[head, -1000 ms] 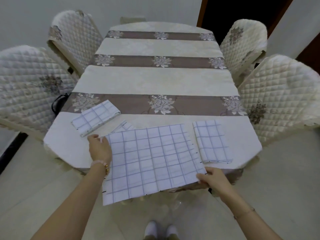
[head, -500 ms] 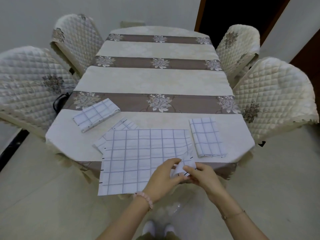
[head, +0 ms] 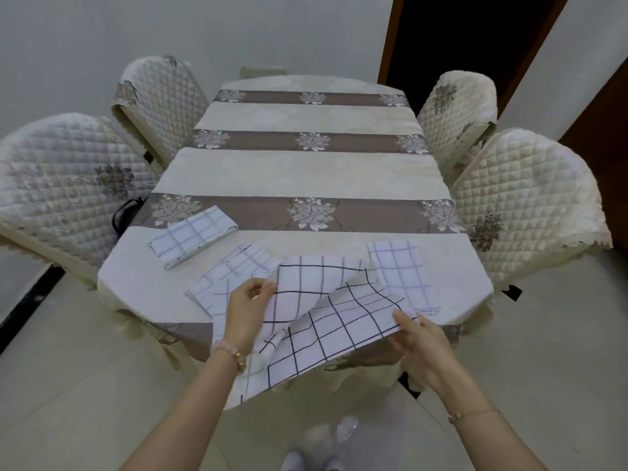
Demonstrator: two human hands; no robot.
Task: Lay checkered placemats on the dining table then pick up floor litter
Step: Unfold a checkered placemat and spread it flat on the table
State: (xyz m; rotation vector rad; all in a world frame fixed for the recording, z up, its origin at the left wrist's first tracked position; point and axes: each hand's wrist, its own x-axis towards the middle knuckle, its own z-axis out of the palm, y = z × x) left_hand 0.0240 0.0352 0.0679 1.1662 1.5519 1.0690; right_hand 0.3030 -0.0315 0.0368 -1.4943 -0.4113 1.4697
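A white checkered placemat (head: 326, 321) is half unfolded over the near edge of the dining table (head: 306, 171), its upper layer lifted and its lower part hanging past the edge. My left hand (head: 246, 312) pinches a fold of it at the upper left. My right hand (head: 418, 338) holds the raised layer's right edge. Three folded checkered placemats lie on the table: one at the left (head: 192, 234), one partly under the open mat (head: 231, 273), one at the right (head: 402, 273).
Quilted covered chairs stand at both sides: two at the left (head: 64, 185) (head: 159, 96), two at the right (head: 530, 198) (head: 458, 107). A dark doorway (head: 469, 35) opens at the back right. Pale tiled floor (head: 85, 385) lies around my white shoes (head: 312, 465).
The placemat lay flat and spread; both hands met at its near right corner, and now its top layer is pulled up and apart, left hand moved up left, right hand to the right.
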